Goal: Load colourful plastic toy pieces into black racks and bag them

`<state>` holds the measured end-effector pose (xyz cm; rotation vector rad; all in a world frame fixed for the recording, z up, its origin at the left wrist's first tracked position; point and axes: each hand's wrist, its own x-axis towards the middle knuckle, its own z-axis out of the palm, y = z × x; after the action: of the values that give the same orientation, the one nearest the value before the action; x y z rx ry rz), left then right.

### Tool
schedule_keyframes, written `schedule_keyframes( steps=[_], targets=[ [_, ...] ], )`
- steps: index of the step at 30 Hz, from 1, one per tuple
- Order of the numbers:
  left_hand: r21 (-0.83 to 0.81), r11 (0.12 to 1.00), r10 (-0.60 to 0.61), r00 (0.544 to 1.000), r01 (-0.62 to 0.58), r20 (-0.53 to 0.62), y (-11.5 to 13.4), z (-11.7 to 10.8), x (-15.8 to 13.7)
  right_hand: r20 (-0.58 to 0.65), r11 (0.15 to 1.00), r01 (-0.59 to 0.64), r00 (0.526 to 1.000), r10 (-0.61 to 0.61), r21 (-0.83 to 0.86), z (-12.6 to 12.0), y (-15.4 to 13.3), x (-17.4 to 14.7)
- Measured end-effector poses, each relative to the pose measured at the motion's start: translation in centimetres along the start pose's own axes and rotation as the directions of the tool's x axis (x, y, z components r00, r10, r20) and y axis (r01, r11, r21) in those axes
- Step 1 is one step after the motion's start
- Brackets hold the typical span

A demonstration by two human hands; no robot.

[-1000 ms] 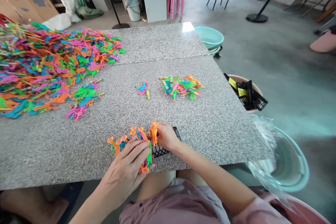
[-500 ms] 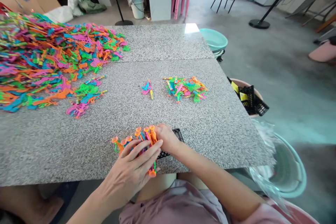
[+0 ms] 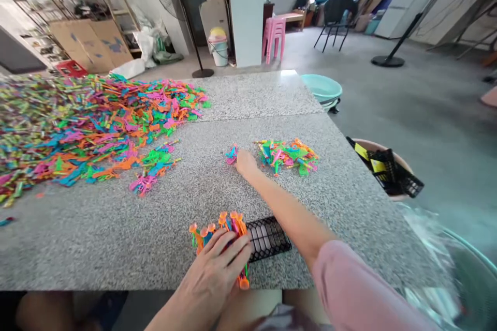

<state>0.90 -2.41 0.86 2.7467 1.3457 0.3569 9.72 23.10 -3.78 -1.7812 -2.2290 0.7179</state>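
Note:
My left hand [image 3: 221, 258] lies with its fingers over a row of toy dart guns [image 3: 200, 238], pressing them together. They are orange, blue, pink and green, with orange suction-cup ends. The left end of a black plastic mesh basket [image 3: 267, 238] is covered by that hand and the toys. Farther out on the table, my right hand [image 3: 246, 163] touches or nearly touches a small blue-and-pink toy gun cluster [image 3: 232, 154]. Its fingers are turned away and blurred, so their grip is hidden. Just right of it is a loose bunch of toy guns [image 3: 289, 155].
A big heap of colourful toy guns and darts [image 3: 116, 129] covers the left of the speckled stone table [image 3: 155, 238], with a smaller cluster [image 3: 155, 163] beside it. Off the right edge stand a basin [image 3: 322, 88] and a tub of black baskets [image 3: 388, 165].
My right hand has left the toy guns at the basket and reached forward to the small cluster. More of the black basket shows. My left hand stays on the toys. The view has tilted up.

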Motion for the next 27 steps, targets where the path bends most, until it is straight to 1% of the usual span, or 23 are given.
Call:
schedule_keyframes(
  steps=[1,3,5,6,7,8,9,10,11,13,14,15,16,17,18,19,21,22,23,25,27],
  targets=[
    [-0.002,1.000,0.009,1.000,-0.009,0.016,0.0,-0.1,0.0,0.026,1.000,-0.001,1.000,0.000,0.002,0.0,0.0,0.2],
    [-0.008,1.000,0.020,0.999,-0.020,0.037,-0.1,-0.2,0.0,0.051,1.000,-0.002,0.999,0.002,0.002,-0.2,1.2,-0.7],
    [-0.021,1.000,0.023,0.999,-0.022,0.042,-0.2,-0.2,0.1,0.042,0.998,0.019,0.999,-0.021,0.057,-0.6,3.6,-3.5],
    [-0.029,0.999,0.023,0.999,-0.022,0.045,-0.2,-0.2,0.2,0.035,0.990,0.028,0.999,-0.033,0.137,-0.8,4.9,-5.5],
    [-0.038,0.999,0.028,0.998,-0.026,0.052,-0.3,-0.2,0.2,0.030,0.967,0.036,0.999,-0.045,0.251,-1.0,6.2,-7.9],
    [-0.045,0.999,0.033,0.998,-0.030,0.062,-0.3,-0.3,0.2,0.043,0.919,0.014,0.999,-0.034,0.395,-1.0,7.3,-10.6],
    [-0.050,0.998,0.037,0.997,-0.034,0.065,-0.3,-0.3,0.3,0.092,0.845,-0.030,0.996,-0.022,0.535,-0.8,8.2,-13.3],
    [-0.054,0.998,0.041,0.997,-0.037,0.064,-0.3,-0.4,0.3,0.145,0.764,-0.081,0.989,-0.017,0.640,-0.4,8.8,-16.1],
    [-0.055,0.998,0.042,0.997,-0.039,0.060,-0.3,-0.5,0.3,0.191,0.691,-0.127,0.982,-0.016,0.711,0.3,9.1,-18.6],
    [-0.054,0.998,0.043,0.998,-0.041,0.049,-0.2,-0.6,0.3,0.213,0.571,-0.169,0.977,-0.011,0.803,2.3,9.0,-22.5],
    [-0.054,0.998,0.045,0.998,-0.043,0.044,-0.2,-0.6,0.3,0.206,0.533,-0.169,0.978,-0.010,0.829,3.5,8.7,-23.8],
    [-0.052,0.998,0.045,0.998,-0.042,0.043,-0.2,-0.6,0.3,0.198,0.509,-0.164,0.980,-0.013,0.845,4.5,8.3,-24.6],
    [-0.052,0.998,0.044,0.998,-0.042,0.045,-0.2,-0.6,0.3,0.193,0.505,-0.157,0.981,-0.020,0.848,5.3,8.0,-25.0],
    [-0.052,0.998,0.044,0.998,-0.041,0.046,-0.2,-0.6,0.3,0.193,0.526,-0.149,0.981,-0.030,0.837,5.9,7.6,-25.1],
    [-0.052,0.998,0.042,0.998,-0.039,0.049,-0.2,-0.6,0.3,0.197,0.571,-0.138,0.980,-0.041,0.809,6.1,7.3,-24.9],
    [-0.054,0.998,0.040,0.998,-0.037,0.050,-0.2,-0.5,0.2,0.198,0.639,-0.120,0.979,-0.052,0.760,6.1,7.1,-24.5],
    [-0.066,0.997,0.035,0.998,-0.032,0.048,-0.2,-0.4,0.1,0.189,0.811,-0.055,0.979,-0.069,0.583,5.4,6.8,-23.8],
    [-0.076,0.997,0.031,0.999,-0.028,0.044,-0.2,-0.3,0.1,0.182,0.882,-0.010,0.980,-0.086,0.472,4.8,6.7,-23.5],
    [-0.087,0.996,0.025,0.999,-0.021,0.041,-0.2,-0.3,0.1,0.177,0.932,0.030,0.979,-0.100,0.362,4.3,6.6,-23.3],
    [-0.112,0.994,0.004,0.999,0.001,0.041,-0.2,-0.4,0.0,0.182,0.981,0.084,0.976,-0.116,0.174,3.4,6.0,-23.2],
    [-0.135,0.990,-0.029,0.999,0.034,0.042,-0.1,-0.6,0.1,0.202,0.993,0.110,0.972,-0.117,0.048,3.1,5.1,-23.5]
  ],
)
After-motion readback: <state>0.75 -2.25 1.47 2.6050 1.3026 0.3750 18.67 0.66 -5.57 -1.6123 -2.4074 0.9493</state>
